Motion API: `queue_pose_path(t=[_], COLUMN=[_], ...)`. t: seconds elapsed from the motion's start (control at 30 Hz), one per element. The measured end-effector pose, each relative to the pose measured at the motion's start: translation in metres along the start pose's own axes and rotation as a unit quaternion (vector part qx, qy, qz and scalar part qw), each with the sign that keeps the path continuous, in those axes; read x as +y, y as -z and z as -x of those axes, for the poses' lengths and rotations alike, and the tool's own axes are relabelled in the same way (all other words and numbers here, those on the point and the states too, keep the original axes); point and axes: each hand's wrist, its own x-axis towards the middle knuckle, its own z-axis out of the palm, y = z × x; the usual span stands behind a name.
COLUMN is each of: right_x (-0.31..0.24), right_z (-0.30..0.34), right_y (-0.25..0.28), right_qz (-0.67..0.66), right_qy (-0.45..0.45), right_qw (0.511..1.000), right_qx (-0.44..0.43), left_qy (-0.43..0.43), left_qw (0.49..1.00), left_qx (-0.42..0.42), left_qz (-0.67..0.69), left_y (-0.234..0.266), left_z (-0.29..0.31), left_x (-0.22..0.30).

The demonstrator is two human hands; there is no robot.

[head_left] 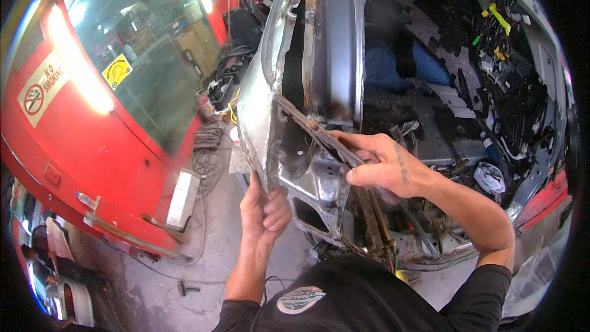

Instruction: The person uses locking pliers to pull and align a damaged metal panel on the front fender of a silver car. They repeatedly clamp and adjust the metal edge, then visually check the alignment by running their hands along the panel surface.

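My left hand (265, 212) is closed around the lower edge of a bare, curved sheet-metal body panel (255, 120), with the thumb lying along it. My right hand (390, 163) is wrapped round the near end of a long, narrow, dark metal tool (310, 126) that looks like tongs or long pliers. The tool slants up and left, and its far end meets the panel's inner edge; whether it grips the metal there I cannot tell. Right behind the tool rises a grey metal pillar (335, 49) of a stripped car body, with a brown, rusty seam on its left.
The open car interior, with a bundle of wires and yellow connectors (501, 18), fills the right. A red wall with a large window (141, 43) stands left. On the floor lie a coiled cable (209, 169), a white metal box (183, 197) and a hammer (187, 288).
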Motion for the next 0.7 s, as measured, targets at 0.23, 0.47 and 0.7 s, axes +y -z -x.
queue_pose_path(t=[0.23, 0.47, 0.7], right_x=[0.005, 0.009, 0.007], right_z=[0.002, 0.001, 0.001], right_y=[-0.007, -0.005, -0.007], right_qz=[-0.035, -0.033, -0.010], right_qy=[-0.034, -0.009, -0.012], right_qw=[0.999, 0.999, 1.000], right_qx=[0.007, 0.006, 0.007], left_qy=[0.003, 0.001, 0.006], left_qw=[1.000, 1.000, 1.000], left_qx=[-0.006, -0.009, 0.009], left_qz=[0.000, 0.003, -0.004], left_y=[0.000, 0.002, 0.000], left_z=[0.000, -0.001, -0.001], left_x=[0.000, -0.001, 0.000])
